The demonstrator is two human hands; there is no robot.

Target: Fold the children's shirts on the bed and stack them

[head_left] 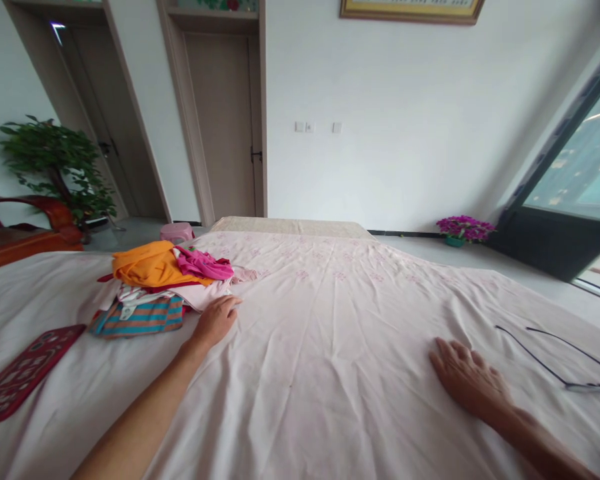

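Observation:
My left hand [219, 319] rests on the pale, flower-printed cloth [330, 327], fingers stretched out and holding nothing. Just beyond and left of it lies a heap of clothes: an orange garment [147, 265] and a bright pink one [207, 265] on top, a pale pink piece [195, 295] under them, and a striped blue and brown garment [143, 319] in front. I cannot tell whether the hand touches the pale pink piece. My right hand [470, 373] lies flat on the cloth with its fingers apart, left of a pair of glasses [575, 385].
A dark red flat object [27, 373] with pale markings lies at the left. Beyond the cloth stand a pink stool [177, 231], a wooden armchair [35, 220], a leafy plant [55, 160] and a pot of purple flowers [464, 229]. A dark-framed door [550, 240] is at the right.

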